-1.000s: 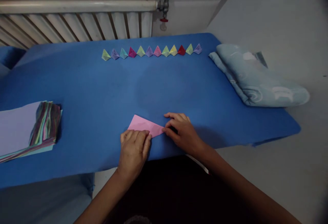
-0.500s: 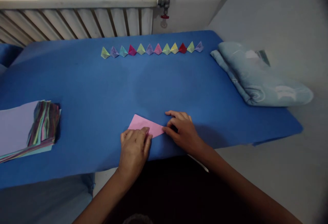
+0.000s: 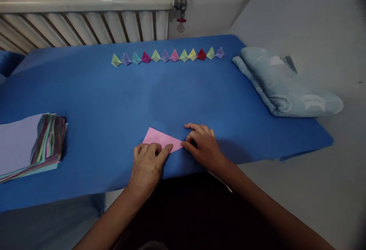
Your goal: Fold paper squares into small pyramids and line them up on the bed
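A folded pink paper (image 3: 160,137) lies on the blue surface (image 3: 114,101) near its front edge, narrowing to a point at the right. My left hand (image 3: 148,164) presses on its lower left part, the fingers curled and the thumb lying along the lower edge. With thumb and a bent finger, my right hand (image 3: 203,145) pinches the paper's right tip, while its index finger reaches out to the left above the surface. The paper's lower left corner is hidden beneath my left fingers.
Several small folded paper pieces (image 3: 174,56) in different colours form a row at the back. A stack of coloured paper (image 3: 20,139) lies at the left. On the right is a rolled light-blue cloth (image 3: 286,86). A white radiator (image 3: 85,5) stands behind.
My left thumb has moved right and up along the lower edge of the pink paper, away from the fingers. My right hand has kept its place at the tip. The view has shifted slightly.
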{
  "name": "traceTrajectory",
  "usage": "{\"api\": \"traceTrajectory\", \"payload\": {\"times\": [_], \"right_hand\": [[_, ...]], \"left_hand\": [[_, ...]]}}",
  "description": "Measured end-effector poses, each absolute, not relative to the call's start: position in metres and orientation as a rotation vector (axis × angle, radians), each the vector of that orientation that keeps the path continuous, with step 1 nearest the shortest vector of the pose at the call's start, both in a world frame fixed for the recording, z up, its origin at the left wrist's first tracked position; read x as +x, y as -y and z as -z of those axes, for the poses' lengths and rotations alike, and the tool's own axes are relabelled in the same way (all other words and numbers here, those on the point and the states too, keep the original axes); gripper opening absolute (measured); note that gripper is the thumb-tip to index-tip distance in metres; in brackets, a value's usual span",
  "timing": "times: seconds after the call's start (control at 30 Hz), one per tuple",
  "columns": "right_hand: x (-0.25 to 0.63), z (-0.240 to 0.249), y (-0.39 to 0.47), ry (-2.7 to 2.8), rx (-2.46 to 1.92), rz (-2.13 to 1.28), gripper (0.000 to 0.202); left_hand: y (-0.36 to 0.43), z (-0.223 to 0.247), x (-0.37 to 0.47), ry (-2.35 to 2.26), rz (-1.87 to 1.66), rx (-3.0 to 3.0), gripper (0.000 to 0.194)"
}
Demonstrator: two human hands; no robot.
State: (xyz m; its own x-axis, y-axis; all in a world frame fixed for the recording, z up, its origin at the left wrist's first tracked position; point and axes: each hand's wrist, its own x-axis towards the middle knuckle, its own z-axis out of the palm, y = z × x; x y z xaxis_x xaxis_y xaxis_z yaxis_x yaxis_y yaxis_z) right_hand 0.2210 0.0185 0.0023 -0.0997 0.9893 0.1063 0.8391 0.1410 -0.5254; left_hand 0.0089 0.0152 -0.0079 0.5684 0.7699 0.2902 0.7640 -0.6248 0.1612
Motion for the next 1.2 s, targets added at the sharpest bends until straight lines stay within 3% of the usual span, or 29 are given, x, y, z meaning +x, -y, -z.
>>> {"api": "traceTrajectory", "payload": {"times": [0.17,0.33,0.5,0.67,1.0,1.2], "right_hand": [[0.223,-0.009,-0.016,2.049,-1.792,-0.419,0.004],[0.211,-0.025,-0.012,2.281,-1.865,-0.389,0.018],[0.210,-0.037,-0.010,2.236,-1.827,-0.592,0.004],[0.211,-0.039,-0.008,2.201,-1.755,-0.642,0.015],[0.204,-0.044,0.002,2.119,-1.735,-0.801,0.013],[0.205,-0.042,0.003,2.042,-1.702,-0.944,0.030]], "left_hand": [[-0.015,0.007,0.002,-1.275,-0.590,2.831,0.038],[-0.008,0.007,0.010,-1.197,-0.733,2.851,0.030],[-0.002,0.006,0.018,-1.220,-0.785,2.780,0.020],[-0.002,0.003,0.022,-1.270,-0.778,2.727,0.026],[-0.002,0.010,0.020,-1.271,-0.841,2.683,0.025],[-0.004,0.010,0.020,-1.279,-0.859,2.680,0.019]]}}
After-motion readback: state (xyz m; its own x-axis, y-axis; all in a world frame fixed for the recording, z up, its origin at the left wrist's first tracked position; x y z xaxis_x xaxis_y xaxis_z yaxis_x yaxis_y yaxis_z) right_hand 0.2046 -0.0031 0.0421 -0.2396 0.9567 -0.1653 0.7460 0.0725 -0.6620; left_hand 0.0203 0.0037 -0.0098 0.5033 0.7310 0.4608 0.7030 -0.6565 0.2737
